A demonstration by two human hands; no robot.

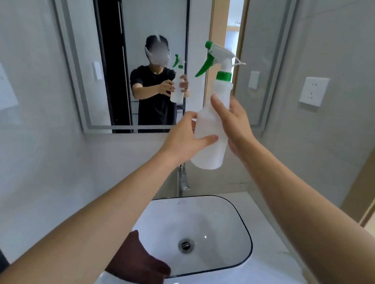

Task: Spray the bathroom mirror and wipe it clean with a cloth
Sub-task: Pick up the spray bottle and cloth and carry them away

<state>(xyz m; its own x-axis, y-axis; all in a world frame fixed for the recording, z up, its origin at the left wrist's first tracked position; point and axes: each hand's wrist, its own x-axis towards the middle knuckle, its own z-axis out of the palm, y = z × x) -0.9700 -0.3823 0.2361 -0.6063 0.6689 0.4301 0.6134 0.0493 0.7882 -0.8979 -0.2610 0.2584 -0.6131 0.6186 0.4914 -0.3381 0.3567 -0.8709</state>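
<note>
White spray bottle (211, 130), frame centre, near-upright, green nozzle aimed upper left at mirror (80, 66). Both hands on it: left hand (185, 137) wraps the body, right hand (234, 121) grips behind; trigger untouched. Brown cloth (141, 266) on basin (235, 264) rim, bottom centre.

Bottle (211, 130) before mirror (144, 48), above sink (245, 231); cloth (141, 266) on sink's near-left rim.

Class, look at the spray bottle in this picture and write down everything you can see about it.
The spray bottle has a translucent white plastic body, a green collar, a white spray head with a green trigger and green nozzle tip. It is held up in front of the mirror, above the sink, tilted slightly, nozzle pointing left. Both hands hold its body: the left hand low, the right hand higher. Its reflection shows in the mirror.
</note>
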